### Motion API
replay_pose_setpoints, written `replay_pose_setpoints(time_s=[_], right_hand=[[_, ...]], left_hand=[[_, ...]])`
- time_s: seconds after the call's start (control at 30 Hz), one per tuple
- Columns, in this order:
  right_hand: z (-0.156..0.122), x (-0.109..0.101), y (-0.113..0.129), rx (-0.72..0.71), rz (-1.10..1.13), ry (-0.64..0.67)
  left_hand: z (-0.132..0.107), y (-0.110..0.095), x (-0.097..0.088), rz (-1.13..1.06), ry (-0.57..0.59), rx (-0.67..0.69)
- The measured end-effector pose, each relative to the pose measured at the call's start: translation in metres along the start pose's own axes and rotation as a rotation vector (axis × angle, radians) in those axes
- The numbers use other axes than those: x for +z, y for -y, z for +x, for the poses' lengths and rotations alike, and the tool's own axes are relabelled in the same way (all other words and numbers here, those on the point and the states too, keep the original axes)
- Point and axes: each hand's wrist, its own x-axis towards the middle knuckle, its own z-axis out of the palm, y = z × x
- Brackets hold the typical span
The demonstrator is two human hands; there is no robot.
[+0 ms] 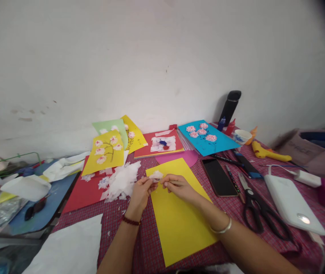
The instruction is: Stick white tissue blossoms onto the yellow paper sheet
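Observation:
My left hand [141, 191] and my right hand [179, 186] meet over the top of a yellow paper sheet [179, 217]. Both pinch a small piece of white tissue [156, 175] between their fingertips. A heap of torn white tissue [122, 182] lies just left of my left hand on a red sheet [79, 194]. A bead bracelet is on my left wrist and a metal bangle on my right.
Flower pictures on yellow [107, 152], red [162, 144] and blue [205, 137] sheets lie at the back. To the right are a black phone [219, 177], scissors [257, 209], a white power bank [290, 203], a yellow glue gun [267, 152], a cup [242, 136] and a black bottle [230, 105].

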Motion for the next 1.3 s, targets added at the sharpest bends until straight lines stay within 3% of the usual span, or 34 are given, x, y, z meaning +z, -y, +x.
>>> replay_pose_setpoints(time_s=[0.13,0.33,0.47,0.63,0.83,1.07,1.23,1.3], right_hand=[[0.000,0.001,0.000,0.007,0.034,-0.014],[0.001,0.002,0.000,-0.091,0.020,-0.118],[0.003,0.007,-0.002,-0.007,0.240,-0.161],[0.004,0.014,-0.005,0.150,0.595,-0.149],[0.002,0.020,-0.012,0.244,0.681,-0.227],[0.004,0.017,-0.012,0.320,0.959,-0.268],[0.006,0.015,-0.013,0.263,0.853,-0.253],[0.006,0.013,-0.010,0.205,0.745,-0.259]], left_hand=[[0.002,-0.001,-0.003,-0.049,0.016,-0.042],[0.001,-0.003,-0.004,-0.104,0.081,-0.061],[-0.001,-0.001,-0.002,-0.077,0.099,-0.052],[0.001,0.002,-0.001,-0.016,0.095,0.088],[-0.001,0.005,0.002,0.150,0.087,0.235],[-0.008,0.010,0.008,0.306,0.137,0.313],[-0.011,0.004,0.009,0.431,0.057,0.372],[-0.010,0.002,0.009,0.380,0.021,0.340]])
